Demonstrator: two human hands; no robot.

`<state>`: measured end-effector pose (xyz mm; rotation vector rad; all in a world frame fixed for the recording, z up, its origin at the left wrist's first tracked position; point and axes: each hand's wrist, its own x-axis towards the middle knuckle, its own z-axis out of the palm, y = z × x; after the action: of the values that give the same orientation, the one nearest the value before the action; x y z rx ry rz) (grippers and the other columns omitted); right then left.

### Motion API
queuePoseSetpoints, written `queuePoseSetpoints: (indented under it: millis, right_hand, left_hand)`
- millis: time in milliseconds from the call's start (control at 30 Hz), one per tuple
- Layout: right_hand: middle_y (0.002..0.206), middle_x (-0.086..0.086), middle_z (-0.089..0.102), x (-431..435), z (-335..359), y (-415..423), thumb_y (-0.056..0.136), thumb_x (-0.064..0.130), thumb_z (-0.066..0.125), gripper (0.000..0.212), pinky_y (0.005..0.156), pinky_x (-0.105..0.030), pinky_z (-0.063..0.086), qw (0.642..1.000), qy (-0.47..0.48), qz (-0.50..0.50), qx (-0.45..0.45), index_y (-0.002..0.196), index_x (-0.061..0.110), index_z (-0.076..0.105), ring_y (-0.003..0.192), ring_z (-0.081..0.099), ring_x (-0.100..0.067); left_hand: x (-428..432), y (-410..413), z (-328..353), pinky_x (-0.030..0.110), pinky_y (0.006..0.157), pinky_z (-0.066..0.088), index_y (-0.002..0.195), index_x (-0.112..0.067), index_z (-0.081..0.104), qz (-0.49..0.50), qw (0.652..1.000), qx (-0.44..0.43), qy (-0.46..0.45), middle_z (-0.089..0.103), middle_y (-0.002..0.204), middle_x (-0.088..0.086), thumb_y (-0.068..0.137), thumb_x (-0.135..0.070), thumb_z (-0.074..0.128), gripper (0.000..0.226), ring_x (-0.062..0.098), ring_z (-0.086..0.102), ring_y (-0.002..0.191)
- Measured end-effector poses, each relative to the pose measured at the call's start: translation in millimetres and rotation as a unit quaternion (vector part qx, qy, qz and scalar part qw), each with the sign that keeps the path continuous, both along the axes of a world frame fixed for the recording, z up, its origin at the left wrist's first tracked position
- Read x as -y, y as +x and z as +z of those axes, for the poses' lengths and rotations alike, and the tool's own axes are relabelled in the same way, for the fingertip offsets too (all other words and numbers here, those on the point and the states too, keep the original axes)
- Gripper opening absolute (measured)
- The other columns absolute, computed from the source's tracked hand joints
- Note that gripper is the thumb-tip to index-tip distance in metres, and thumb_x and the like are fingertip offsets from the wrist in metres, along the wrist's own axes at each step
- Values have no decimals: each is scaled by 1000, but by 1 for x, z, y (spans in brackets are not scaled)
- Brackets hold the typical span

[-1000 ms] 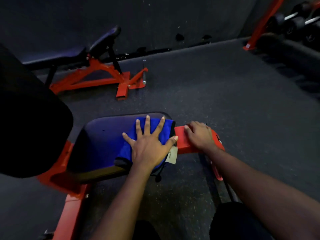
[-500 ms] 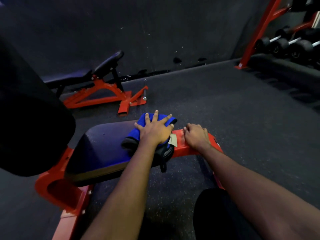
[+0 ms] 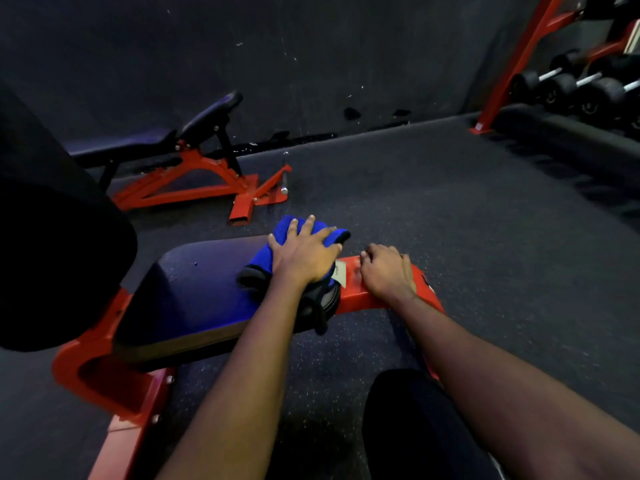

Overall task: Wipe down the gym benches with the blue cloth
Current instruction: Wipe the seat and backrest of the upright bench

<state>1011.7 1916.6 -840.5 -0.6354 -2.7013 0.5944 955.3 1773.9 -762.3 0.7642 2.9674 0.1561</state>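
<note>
Room on the left: the near bench's seat pad [image 3: 194, 292] lies bare beside the left hand [image 3: 304, 254], until the big dark backrest [image 3: 52, 254] walls that side off. On the right, the right hand [image 3: 384, 271] grips the red frame [image 3: 353, 296], blocking it. Beyond, the floor [image 3: 450, 209] runs free, with the second bench [image 3: 194, 174] and dumbbell rack [image 3: 571, 88] well apart.

Dark speckled rubber floor [image 3: 433, 202] fills the middle of the view. At 2 o'clock, black dumbbells [image 3: 568, 88] with silver handles sit in a row beside a slanted red rack upright [image 3: 512, 64]. At 12 o'clock, a scuffed dark wall [image 3: 311, 46] meets the floor.
</note>
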Motion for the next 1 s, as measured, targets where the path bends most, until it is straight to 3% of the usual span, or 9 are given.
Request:
queuePoseSetpoints:
  millis: [100, 333, 600, 800, 1000]
  right_hand:
    - [116, -7, 65, 1, -2, -2, 99, 32, 39, 28, 94, -41, 36, 1000, 10, -5, -12, 101, 16, 61, 115, 54, -27]
    - [117, -5, 65, 0, -3, -2, 99, 33, 38, 30, 97, -41, 35, 1000, 7, -7, -11, 103, 17, 62, 115, 54, -26]
    - [116, -6, 66, 2, -3, -2, 98, 34, 38, 30, 97, -41, 35, 1000, 12, -13, -9, 103, 16, 63, 115, 54, -26]
    - [117, -6, 65, -1, -1, 1, 99, 35, 37, 32, 99, -42, 34, 1000, -3, -3, -6, 104, 16, 62, 115, 53, -25]
    - [113, -5, 67, 4, -3, -3, 97, 34, 39, 31, 96, -41, 36, 1000, 10, -26, -14, 103, 17, 64, 113, 55, -25]
  left_hand:
    - [19, 22, -10, 56, 118, 4, 147, -50, 28, -30, 998, -53, 22, 9, 164, -9, 95, -56, 38, 53, 18, 4, 151]
    - [-8, -30, 2, 52, 114, 16, 142, -37, 44, -10, 1000, -17, 5, 33, 155, -8, 94, -54, 40, 51, 17, 21, 146]
    - [33, 5, -10, 51, 119, 6, 149, -44, 29, -22, 998, -34, 45, 13, 163, -12, 96, -56, 39, 55, 14, 6, 150]
    - [10, -43, 9, 51, 107, 25, 131, -32, 52, 75, 996, -6, 41, 50, 143, 4, 94, -52, 39, 44, 27, 40, 135]
    - [22, 2, -10, 54, 118, 5, 148, -46, 30, 4, 999, -46, 28, 13, 163, -11, 96, -56, 36, 53, 17, 6, 151]
